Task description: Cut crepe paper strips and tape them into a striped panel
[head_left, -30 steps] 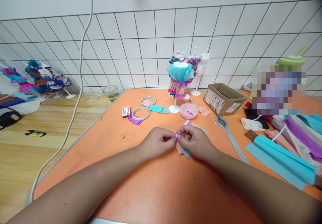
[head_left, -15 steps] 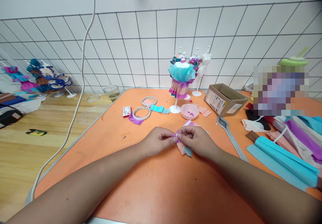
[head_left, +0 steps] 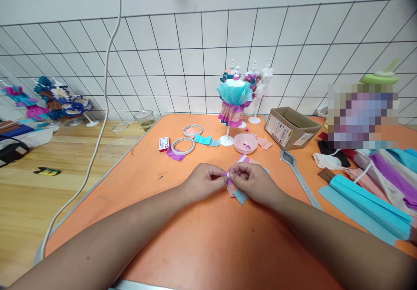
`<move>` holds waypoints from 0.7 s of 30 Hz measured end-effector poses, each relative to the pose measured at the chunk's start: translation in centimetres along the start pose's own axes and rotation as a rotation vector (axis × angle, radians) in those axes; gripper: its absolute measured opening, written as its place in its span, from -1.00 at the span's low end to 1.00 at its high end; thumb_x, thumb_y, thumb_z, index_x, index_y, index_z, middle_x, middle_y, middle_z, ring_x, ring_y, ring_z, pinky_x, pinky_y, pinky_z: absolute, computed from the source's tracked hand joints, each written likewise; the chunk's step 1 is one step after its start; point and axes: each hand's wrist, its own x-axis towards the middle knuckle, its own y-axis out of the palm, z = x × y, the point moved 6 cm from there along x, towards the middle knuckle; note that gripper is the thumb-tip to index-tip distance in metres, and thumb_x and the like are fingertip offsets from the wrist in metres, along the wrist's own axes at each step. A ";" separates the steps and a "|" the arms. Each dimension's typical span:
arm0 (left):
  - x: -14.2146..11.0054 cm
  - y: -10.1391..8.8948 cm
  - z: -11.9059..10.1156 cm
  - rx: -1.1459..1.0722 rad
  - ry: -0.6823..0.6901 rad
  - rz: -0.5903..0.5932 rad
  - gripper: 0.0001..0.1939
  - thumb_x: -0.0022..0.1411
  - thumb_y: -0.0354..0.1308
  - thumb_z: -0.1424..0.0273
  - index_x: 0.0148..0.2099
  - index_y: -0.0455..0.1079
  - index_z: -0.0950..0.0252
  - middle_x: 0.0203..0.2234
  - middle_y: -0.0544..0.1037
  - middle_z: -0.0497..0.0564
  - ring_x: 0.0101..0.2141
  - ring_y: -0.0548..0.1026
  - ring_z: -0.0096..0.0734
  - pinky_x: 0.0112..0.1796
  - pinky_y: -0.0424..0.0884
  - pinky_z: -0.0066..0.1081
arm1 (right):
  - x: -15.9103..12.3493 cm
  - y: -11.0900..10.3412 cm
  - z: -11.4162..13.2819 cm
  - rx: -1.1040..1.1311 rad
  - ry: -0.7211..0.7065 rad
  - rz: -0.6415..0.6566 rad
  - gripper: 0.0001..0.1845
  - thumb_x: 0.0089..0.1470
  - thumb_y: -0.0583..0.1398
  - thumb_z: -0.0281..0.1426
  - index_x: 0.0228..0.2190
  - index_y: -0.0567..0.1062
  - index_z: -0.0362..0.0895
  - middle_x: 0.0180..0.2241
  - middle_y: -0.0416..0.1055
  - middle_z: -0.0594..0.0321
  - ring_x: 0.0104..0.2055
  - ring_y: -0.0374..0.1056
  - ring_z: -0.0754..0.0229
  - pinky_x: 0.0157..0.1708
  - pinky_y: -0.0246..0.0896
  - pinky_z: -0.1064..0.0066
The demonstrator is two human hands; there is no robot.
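Over the middle of the orange table, my left hand (head_left: 206,181) and my right hand (head_left: 257,184) meet, thumbs and fingers pinching layered crepe paper (head_left: 231,190). Its colours are purple, peach and blue-grey, and a white strip runs along the purple edge. My right hand covers much of it. Just beyond the hands is a pink bowl (head_left: 246,150) holding small purple bits. Behind it stands a small white dress form (head_left: 227,141) wearing a turquoise, purple and peach paper dress (head_left: 236,93).
Left of the dress form lie two tape rolls (head_left: 183,152), a turquoise paper strip (head_left: 203,140) and a small red-and-white box (head_left: 164,144). On the right are a cardboard box (head_left: 291,129), grey scissors or a similar tool (head_left: 298,175) and folded crepe paper (head_left: 365,203). A white cable (head_left: 106,81) hangs at left.
The blue-grey end of the paper below my right hand has swung slightly left and spread out more. Both hands keep nearly the same place and pinch.
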 end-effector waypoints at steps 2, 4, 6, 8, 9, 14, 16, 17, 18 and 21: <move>0.0 0.0 0.1 -0.008 -0.008 0.007 -0.68 0.17 0.01 0.33 -0.50 0.42 0.42 -0.65 0.13 -0.13 -0.55 0.12 -0.59 -0.51 0.06 -0.56 | 0.1 -0.3 -0.1 -0.051 -0.017 -0.045 -0.91 -0.07 0.13 -0.41 -0.47 0.43 -0.15 -0.58 0.34 0.35 -0.57 0.19 0.33 -0.61 0.05 0.54; 0.0 0.0 0.1 -0.020 -0.014 0.014 -0.68 0.17 0.01 0.32 -0.50 0.42 0.42 -0.65 0.12 -0.14 -0.55 0.11 -0.59 -0.52 0.06 -0.56 | 0.2 -0.5 -0.2 -0.079 -0.024 -0.079 -0.93 -0.09 0.13 -0.43 -0.49 0.43 -0.15 -0.57 0.30 0.37 -0.57 0.15 0.35 -0.61 0.02 0.55; 0.0 0.0 0.2 -0.024 -0.023 0.023 -0.69 0.17 0.01 0.33 -0.49 0.42 0.42 -0.65 0.12 -0.14 -0.55 0.10 -0.59 -0.52 0.05 -0.56 | 0.3 -0.8 -0.3 -0.087 -0.024 -0.096 -0.94 -0.10 0.12 -0.45 -0.49 0.41 -0.15 -0.58 0.28 0.38 -0.57 0.13 0.36 -0.61 0.01 0.56; 0.0 0.0 0.3 -0.026 -0.033 0.033 -0.70 0.17 0.02 0.33 -0.47 0.44 0.42 -0.64 0.14 -0.14 -0.55 0.11 -0.59 -0.51 0.07 -0.55 | 0.3 -0.9 -0.3 -0.101 -0.030 -0.109 -0.93 -0.09 0.12 -0.45 -0.48 0.41 -0.15 -0.57 0.28 0.38 -0.57 0.13 0.36 -0.61 0.02 0.55; 0.0 0.0 0.4 -0.031 -0.036 0.036 -0.70 0.17 0.02 0.33 -0.45 0.44 0.42 -0.64 0.15 -0.14 -0.55 0.12 -0.58 -0.51 0.08 -0.55 | 0.3 -1.0 -0.3 -0.118 -0.038 -0.114 -0.93 -0.08 0.12 -0.45 -0.48 0.42 -0.14 -0.57 0.29 0.38 -0.56 0.14 0.35 -0.60 0.03 0.55; 0.2 0.0 0.6 -0.068 -0.041 0.027 -0.70 0.18 0.03 0.30 -0.45 0.43 0.43 -0.61 0.21 -0.12 -0.53 0.16 -0.57 -0.47 0.13 -0.55 | -0.1 -1.3 0.5 -0.266 -0.159 -0.192 -0.87 -0.03 0.17 -0.39 -0.41 0.53 -0.09 -0.47 0.44 0.32 -0.46 0.27 0.28 -0.49 0.14 0.50; 0.2 -0.1 0.6 -0.080 -0.037 0.020 -0.71 0.17 0.04 0.30 -0.43 0.43 0.43 -0.60 0.24 -0.11 -0.52 0.18 -0.56 -0.45 0.16 -0.55 | -0.2 -1.4 0.7 -0.300 -0.197 -0.211 -0.86 -0.02 0.18 -0.38 -0.39 0.54 -0.07 -0.43 0.47 0.31 -0.43 0.30 0.27 -0.46 0.16 0.48; 0.2 0.0 0.6 -0.084 -0.037 0.018 -0.71 0.16 0.04 0.30 -0.43 0.43 0.43 -0.60 0.25 -0.11 -0.52 0.19 -0.56 -0.45 0.17 -0.55 | -0.3 -1.4 0.7 -0.313 -0.206 -0.213 -0.86 -0.02 0.18 -0.38 -0.38 0.55 -0.06 -0.44 0.47 0.31 -0.43 0.30 0.27 -0.46 0.17 0.48; 0.2 0.0 0.5 -0.086 -0.038 0.018 -0.71 0.16 0.04 0.30 -0.43 0.43 0.43 -0.60 0.26 -0.11 -0.52 0.20 -0.56 -0.44 0.18 -0.55 | -0.3 -1.4 0.7 -0.327 -0.216 -0.215 -0.87 -0.02 0.18 -0.38 -0.38 0.55 -0.06 -0.45 0.46 0.32 -0.44 0.30 0.27 -0.46 0.17 0.48; 0.2 0.1 0.3 -0.069 -0.049 0.021 -0.71 0.15 0.04 0.31 -0.44 0.45 0.42 -0.62 0.30 -0.11 -0.53 0.23 -0.55 -0.45 0.19 -0.55 | -0.5 -1.4 0.8 -0.383 -0.263 -0.229 -0.87 0.00 0.18 -0.40 -0.39 0.54 -0.04 -0.45 0.45 0.33 -0.44 0.30 0.28 -0.45 0.16 0.48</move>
